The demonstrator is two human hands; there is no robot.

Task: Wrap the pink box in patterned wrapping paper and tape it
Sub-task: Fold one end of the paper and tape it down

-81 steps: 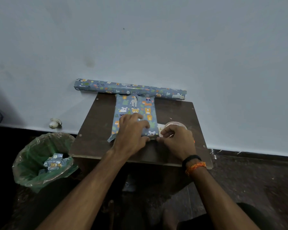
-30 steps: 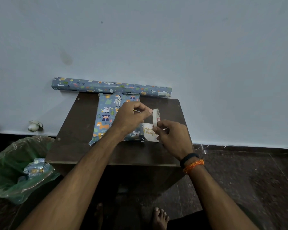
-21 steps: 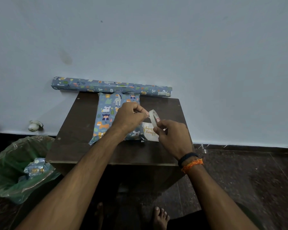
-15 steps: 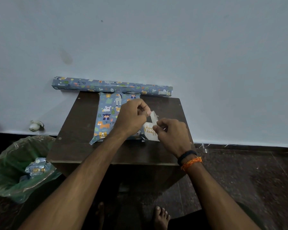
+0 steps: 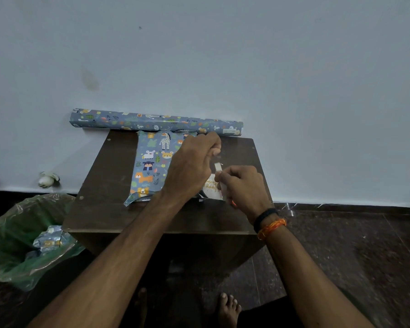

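The box wrapped in blue animal-print paper (image 5: 152,165) lies on the small brown table (image 5: 109,185); no pink shows. My left hand (image 5: 192,166) hovers over the box's right side and pinches the free end of a tape strip near its fingertips. My right hand (image 5: 242,185) grips the white tape roll (image 5: 219,170), mostly hidden inside the fingers. A short strip of tape stretches between the two hands. A white card with gold lettering (image 5: 211,185) lies under them, beside the box.
A roll of the same wrapping paper (image 5: 152,121) lies along the table's far edge against the wall. A green-lined bin (image 5: 17,237) with paper scraps stands on the floor at the left. My bare feet (image 5: 227,311) show below the table.
My left hand left the box, took the tape's end and has pulled it up and away from the roll. My right hand lifted the roll off the table and now holds it lower.
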